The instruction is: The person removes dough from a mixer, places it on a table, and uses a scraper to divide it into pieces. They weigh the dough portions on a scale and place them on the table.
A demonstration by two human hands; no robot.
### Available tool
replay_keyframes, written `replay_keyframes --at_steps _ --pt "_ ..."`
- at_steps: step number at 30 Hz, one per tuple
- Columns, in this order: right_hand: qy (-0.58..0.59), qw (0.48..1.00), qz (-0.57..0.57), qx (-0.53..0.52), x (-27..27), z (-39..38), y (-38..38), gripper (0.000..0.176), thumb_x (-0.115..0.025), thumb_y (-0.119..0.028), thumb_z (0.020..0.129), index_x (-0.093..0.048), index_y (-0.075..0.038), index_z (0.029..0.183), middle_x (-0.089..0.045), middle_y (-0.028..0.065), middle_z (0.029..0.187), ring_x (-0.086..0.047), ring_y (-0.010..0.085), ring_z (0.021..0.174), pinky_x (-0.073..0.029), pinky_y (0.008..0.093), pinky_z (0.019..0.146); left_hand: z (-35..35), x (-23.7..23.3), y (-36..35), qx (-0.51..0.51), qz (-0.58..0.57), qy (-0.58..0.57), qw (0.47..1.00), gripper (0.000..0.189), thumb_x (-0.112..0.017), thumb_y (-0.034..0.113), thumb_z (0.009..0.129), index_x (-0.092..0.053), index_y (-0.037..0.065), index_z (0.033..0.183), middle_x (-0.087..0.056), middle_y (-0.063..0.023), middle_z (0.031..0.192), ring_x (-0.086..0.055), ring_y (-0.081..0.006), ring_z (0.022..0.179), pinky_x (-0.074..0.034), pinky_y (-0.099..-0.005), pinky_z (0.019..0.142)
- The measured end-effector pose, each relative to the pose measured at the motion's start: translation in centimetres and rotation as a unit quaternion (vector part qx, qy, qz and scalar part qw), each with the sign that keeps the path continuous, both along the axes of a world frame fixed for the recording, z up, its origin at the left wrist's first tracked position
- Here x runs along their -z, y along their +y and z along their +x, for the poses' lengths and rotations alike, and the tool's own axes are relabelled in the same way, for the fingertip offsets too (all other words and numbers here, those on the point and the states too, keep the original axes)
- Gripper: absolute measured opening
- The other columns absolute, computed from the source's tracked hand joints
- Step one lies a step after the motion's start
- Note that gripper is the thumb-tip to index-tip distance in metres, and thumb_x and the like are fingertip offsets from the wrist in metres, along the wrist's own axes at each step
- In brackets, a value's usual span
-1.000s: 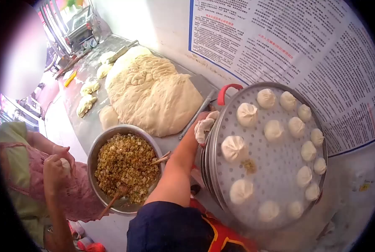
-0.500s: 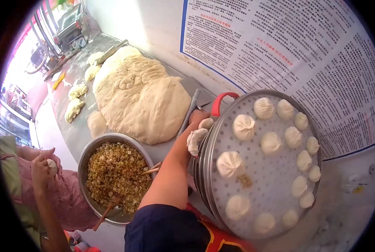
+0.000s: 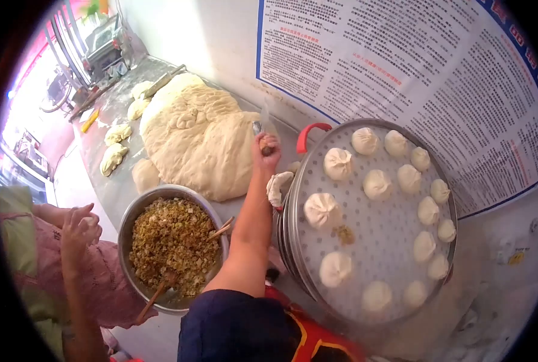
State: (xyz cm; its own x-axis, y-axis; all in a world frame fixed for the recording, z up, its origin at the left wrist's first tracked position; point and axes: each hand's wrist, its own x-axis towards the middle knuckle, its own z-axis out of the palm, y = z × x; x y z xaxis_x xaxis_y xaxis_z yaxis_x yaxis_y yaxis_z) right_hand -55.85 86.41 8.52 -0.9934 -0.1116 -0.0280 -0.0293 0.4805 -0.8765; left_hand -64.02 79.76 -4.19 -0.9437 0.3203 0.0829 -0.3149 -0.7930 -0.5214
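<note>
My left hand (image 3: pixel 267 151) is closed round the handle of a knife-like tool (image 3: pixel 257 127), at the right edge of a large sheet of dough (image 3: pixel 202 139). The tool's blade is blurred. My right hand is out of view. Right of my forearm, a round perforated steamer tray (image 3: pixel 377 241) holds several pleated buns (image 3: pixel 321 210). Beside the forearm on the left stands a metal bowl (image 3: pixel 124 241) of chopped filling (image 3: pixel 172 241), with wooden utensils in it.
At the left, a person in a pink apron (image 3: pixel 94 265) holds both hands (image 3: pixel 79 232) together round something pale. Small dough pieces (image 3: pixel 113 158) and a yellow-handled tool (image 3: pixel 90 120) lie left of the big dough. A white cloth (image 3: pixel 278 188) hangs by the red steamer handle (image 3: pixel 308 136).
My left hand has moved up and left from beside the steamer, lifting the knife-like tool over the dough's edge. The view has shifted slightly.
</note>
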Motion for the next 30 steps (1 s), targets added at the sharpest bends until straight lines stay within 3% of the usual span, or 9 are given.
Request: replay_keyframes --at_steps 4,7,12,16,19,21,22,25,30 --pt "0.035 0.999 -0.019 -0.021 0.9 7.7 4.2 0.024 -0.058 -0.022 0.087 -0.059 -0.004 0.104 -0.061 0.0061 0.088 -0.056 0.0153 0.078 -0.046 0.0301 0.07 6.0 -7.0 -0.4 -0.059 0.108 0.119 0.985 0.017 -0.047 0.013 0.089 -0.042 0.005 0.074 -0.046 -0.0023 0.062 -0.051 -0.0107 0.05 -0.045 -0.0233 0.045" --pt "0.033 0.999 0.008 0.002 4.4 18.9 11.9 0.024 -0.058 -0.022 0.088 -0.06 -0.005 0.104 -0.061 0.0062 0.088 -0.056 0.0155 0.079 -0.046 0.0302 0.07 11.6 -13.3 -1.1 -0.027 0.126 0.244 0.961 0.018 -0.044 0.015 0.092 -0.039 0.006 0.078 -0.046 -0.0037 0.061 -0.052 -0.0103 0.045 -0.044 -0.0206 0.04" --pt "-0.042 0.981 0.133 0.134 11.2 40.8 23.9 0.024 -0.058 -0.023 0.088 -0.06 -0.005 0.104 -0.061 0.0064 0.088 -0.056 0.0158 0.079 -0.046 0.0305 0.071 21.4 -19.6 -0.3 0.002 0.1 0.332 0.938 0.023 -0.038 0.026 0.096 -0.036 0.004 0.088 -0.045 -0.0042 0.062 -0.048 -0.0093 0.037 -0.037 -0.0199 0.029" --pt "-0.079 0.943 0.221 0.234 13.4 56.0 28.3 0.025 -0.058 -0.023 0.088 -0.06 -0.005 0.104 -0.062 0.0065 0.088 -0.057 0.016 0.08 -0.046 0.0307 0.072 32.5 -22.7 4.7 0.075 0.092 0.42 0.9 0.025 -0.039 0.029 0.096 -0.034 0.005 0.091 -0.049 -0.008 0.061 -0.052 -0.0118 0.037 -0.041 -0.0223 0.029" --pt "-0.085 0.954 0.098 0.271 13.2 63.3 29.3 0.025 -0.058 -0.024 0.088 -0.06 -0.005 0.104 -0.062 0.0066 0.088 -0.057 0.0161 0.08 -0.046 0.0308 0.072 41.6 -24.1 9.4 0.175 -0.032 0.451 0.874 0.025 -0.043 0.028 0.096 -0.034 0.006 0.086 -0.047 -0.0065 0.055 -0.054 -0.0141 0.038 -0.045 -0.0262 0.032" --pt "-0.078 0.948 -0.106 0.29 11.4 64.3 29.7 0.029 -0.055 -0.026 0.09 -0.059 -0.006 0.111 -0.06 0.0041 0.094 -0.056 0.0153 0.088 -0.046 0.0306 0.08 46.9 -22.8 13.7 0.26 -0.06 0.45 0.852 0.027 -0.047 0.027 0.092 -0.036 0.004 0.087 -0.048 -0.0072 0.057 -0.051 -0.015 0.036 -0.045 -0.028 0.031" --pt "-0.054 0.941 -0.167 0.288 7.0 64.2 29.3 0.032 -0.054 -0.027 0.092 -0.057 -0.005 0.115 -0.06 0.0053 0.102 -0.056 0.0161 0.094 -0.044 0.0298 0.085 49.2 -22.2 15.9 0.31 -0.07 0.455 0.832 0.028 -0.049 0.027 0.091 -0.037 0.003 0.087 -0.049 -0.0076 0.057 -0.05 -0.0154 0.034 -0.045 -0.0289 0.03" --pt "0.079 0.885 -0.387 0.245 2.3 66.5 29.4 0.037 -0.045 -0.023 0.097 -0.046 -0.001 0.127 -0.053 0.0057 0.121 -0.051 0.0151 0.111 -0.041 0.0304 0.095 55.7 -19.7 22.2 0.529 -0.053 0.439 0.725 0.024 -0.054 0.02 0.086 -0.04 0.001 0.085 -0.047 -0.0067 0.055 -0.047 -0.0154 0.033 -0.043 -0.0295 0.029" --pt "0.165 0.811 -0.492 0.269 -4.5 75.0 27.8 0.032 -0.048 -0.021 0.095 -0.049 -0.002 0.121 -0.054 0.0072 0.121 -0.049 0.0176 0.115 -0.041 0.0326 0.096 66.8 -14.2 29.1 0.743 -0.042 0.411 0.527 0.02 -0.054 0.014 0.081 -0.046 0.003 0.094 -0.045 -0.008 0.055 -0.041 -0.0157 0.031 -0.036 -0.0281 0.026"
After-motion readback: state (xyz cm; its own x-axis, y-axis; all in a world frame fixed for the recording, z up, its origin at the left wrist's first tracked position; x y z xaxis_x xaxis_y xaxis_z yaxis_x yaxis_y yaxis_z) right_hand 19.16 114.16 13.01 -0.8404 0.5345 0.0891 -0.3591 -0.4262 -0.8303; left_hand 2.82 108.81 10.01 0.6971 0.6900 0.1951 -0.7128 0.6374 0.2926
